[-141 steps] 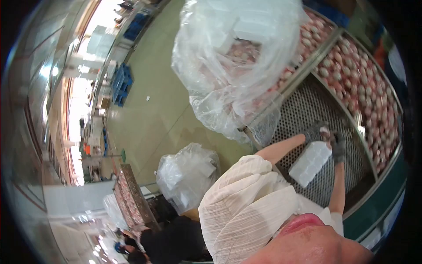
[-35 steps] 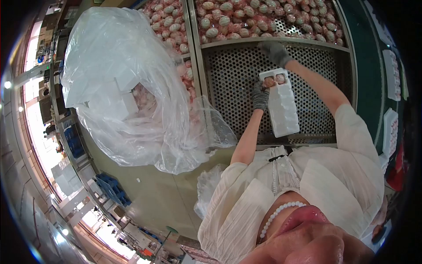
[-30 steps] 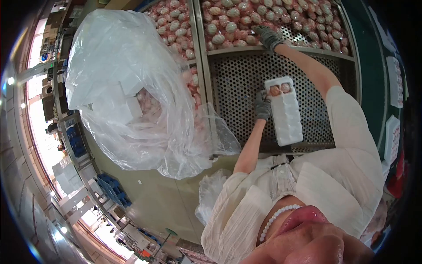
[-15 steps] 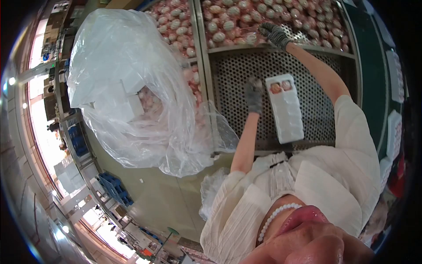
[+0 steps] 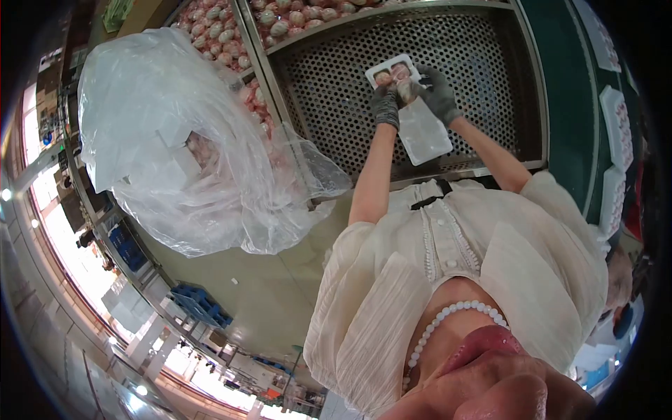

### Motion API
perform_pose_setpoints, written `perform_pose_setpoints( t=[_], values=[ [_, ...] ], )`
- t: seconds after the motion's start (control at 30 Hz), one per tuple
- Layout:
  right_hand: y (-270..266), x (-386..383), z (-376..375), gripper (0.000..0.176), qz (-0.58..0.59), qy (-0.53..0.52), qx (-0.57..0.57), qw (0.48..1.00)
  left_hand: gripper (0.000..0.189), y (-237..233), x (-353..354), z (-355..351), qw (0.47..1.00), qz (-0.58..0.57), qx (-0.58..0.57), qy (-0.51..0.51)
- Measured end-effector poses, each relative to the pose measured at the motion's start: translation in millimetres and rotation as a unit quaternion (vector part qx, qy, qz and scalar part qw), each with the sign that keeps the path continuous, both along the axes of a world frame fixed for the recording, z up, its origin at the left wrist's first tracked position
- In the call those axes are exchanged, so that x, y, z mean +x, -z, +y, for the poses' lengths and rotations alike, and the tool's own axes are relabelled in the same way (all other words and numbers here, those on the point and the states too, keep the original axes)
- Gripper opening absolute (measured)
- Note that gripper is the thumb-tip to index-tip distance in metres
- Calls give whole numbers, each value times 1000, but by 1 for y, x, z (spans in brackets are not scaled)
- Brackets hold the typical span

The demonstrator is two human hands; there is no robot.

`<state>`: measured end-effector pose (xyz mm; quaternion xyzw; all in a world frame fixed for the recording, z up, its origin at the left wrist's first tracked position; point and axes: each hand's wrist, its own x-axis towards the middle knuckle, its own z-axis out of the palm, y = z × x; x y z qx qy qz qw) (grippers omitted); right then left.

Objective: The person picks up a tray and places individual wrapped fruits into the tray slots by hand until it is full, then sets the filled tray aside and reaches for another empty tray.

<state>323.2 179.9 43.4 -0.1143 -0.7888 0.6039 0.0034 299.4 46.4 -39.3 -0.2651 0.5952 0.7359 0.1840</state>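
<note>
A white tray point(image 5: 424, 135) with moulded compartments lies on the perforated metal surface in front of me. Two egg-shaped pieces in clear, red-printed wrap sit in its far end, one a wrapped piece point(image 5: 400, 71). Both hands wear grey gloves and meet over the tray just below these. My left hand point(image 5: 386, 110) is closed at the tray's left side, its fingertips partly hidden. From the right, my right hand point(image 5: 439, 98) reaches in with fingers closed on another wrapped piece point(image 5: 406, 91) between the two hands.
A steel-framed perforated worktop point(image 5: 336, 105) surrounds the tray. Beyond it lie many wrapped pieces point(image 5: 297, 19) in bins. A large clear plastic bag point(image 5: 210, 203) bulges at left. Filled white trays point(image 5: 617, 126) line the green surface at right. Blue pallets point(image 5: 199, 304) stand on the floor.
My right hand has come back from the bin of wrapped pieces to the tray. My left hand has moved in to meet it. The tray now lies farther from my body, and the view has shifted.
</note>
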Motion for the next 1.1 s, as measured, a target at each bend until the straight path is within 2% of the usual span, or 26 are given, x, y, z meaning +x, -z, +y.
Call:
perform_pose_setpoints(
  t=[0.07,0.13,0.17,0.2,0.27,0.3,0.33,0.37,0.4,0.43,0.47,0.53,0.57,0.6,0.67,0.7,0.73,0.77,0.8,0.87,0.9,0.97,1.0,1.03,1.07,1.1],
  values=[
    [-7,29,4,41,100,-111,313,938,21,11,12,7,998,-31,-47,6],
    [-2,40,6,42,75,-128,303,941,20,9,28,16,992,84,-94,15],
    [10,44,9,43,58,-149,293,943,17,-10,26,19,998,6,-57,15],
    [19,45,12,45,42,-171,281,943,17,-18,23,25,998,6,-55,16],
    [17,37,10,46,66,-165,316,932,18,-22,20,28,916,133,-344,156],
    [15,33,4,45,-35,-100,74,992,21,-23,16,28,859,193,-435,188],
    [17,31,2,44,-133,-27,-173,976,21,-16,13,27,859,194,-434,189],
    [22,30,4,44,-133,-25,-173,976,19,-4,11,26,879,173,-411,166],
    [25,26,8,42,-46,-80,52,994,18,7,6,25,898,154,-387,143],
    [22,19,11,41,43,-130,276,951,17,5,1,27,915,135,-360,120],
    [18,10,13,41,44,-128,280,951,17,3,0,30,916,138,-357,121],
    [19,-2,9,37,6,-146,296,944,18,-6,10,26,973,140,-173,65],
    [18,-8,12,36,-41,-205,313,927,20,0,16,19,938,200,-254,122],
    [10,-9,14,36,-39,-204,313,927,20,3,20,18,938,202,-255,122],
    [0,-15,15,34,-87,-256,380,885,24,9,24,17,811,351,-428,190],
    [85,-6,22,30,-52,-184,138,972,25,-11,19,15,817,295,-421,260],
    [40,-5,20,31,7,-241,395,887,27,-32,14,14,816,241,-411,327],
    [120,-8,20,33,-134,-158,153,966,28,-20,10,12,790,266,-435,340],
    [169,-14,19,38,-165,-159,211,950,29,-6,8,12,763,288,-458,353],
    [12,-36,13,38,-192,-353,388,830,29,-14,0,18,768,259,-451,374],
    [13,-30,15,38,-193,-348,391,830,29,-19,2,19,773,217,-445,396],
    [19,-30,15,28,-235,-172,137,947,29,-17,9,19,802,227,-416,363],
    [19,-29,11,28,-230,-169,139,948,28,-15,12,19,830,229,-387,329],
    [17,-25,5,26,-298,0,-43,954,28,-14,16,20,829,234,-388,329],
    [18,-25,2,24,-347,168,-222,896,26,-14,20,22,813,286,-412,297],
    [61,-16,9,20,-278,19,-82,957,24,-13,24,21,793,333,-435,266]
  ],
)
